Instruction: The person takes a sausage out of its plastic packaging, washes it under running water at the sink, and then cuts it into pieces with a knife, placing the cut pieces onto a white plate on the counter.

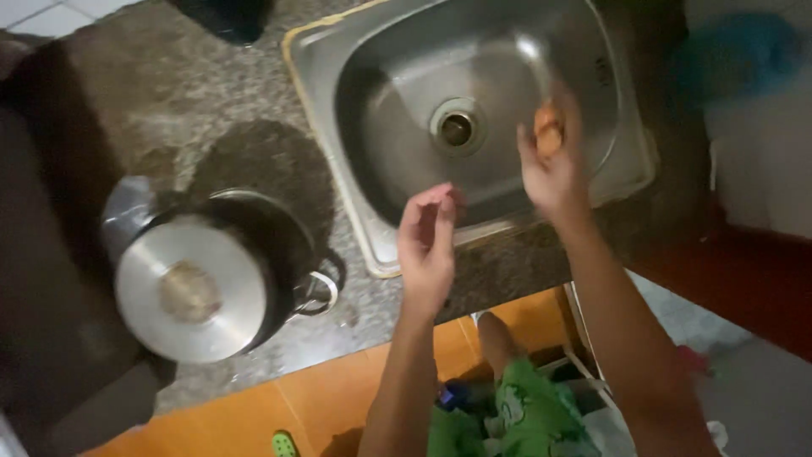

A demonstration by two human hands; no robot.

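**A:** Your right hand (554, 169) is up over the steel sink (372, 51), and there's a small orange thing (548, 131) in it. What do you make of it?

**B:** It's blurred, so I can't tell you what it is. Small, rounded, orange to tan, pinched high between your fingertips. That grip is closed around it, with your palm facing away from the camera. It sits above the right half of the basin, just right of the drain (457, 127).

**A:** And your left hand (427, 245)?

**B:** Empty. The fingers are loosely curled, the thumb close to the forefinger, nothing between them. It hangs over the sink's near rim, a little lower in view than your right, and the two hands are apart.

**A:** Anything in the basin itself?

**B:** Bare metal around the drain, dull and grey, with a bright streak of light on the far wall.

**A:** Look to your left on the counter (186, 93).

**B:** Speckled grey stone. There's a dark pot (279, 237) with loop handles, well apart from both hands, and a round shiny metal lid (190, 292) resting tilted across its mouth, with a dull knob at the centre.

**A:** Down below?

**B:** Orange floor tiles (321, 398), and your green patterned shorts (516, 415) between your arms.
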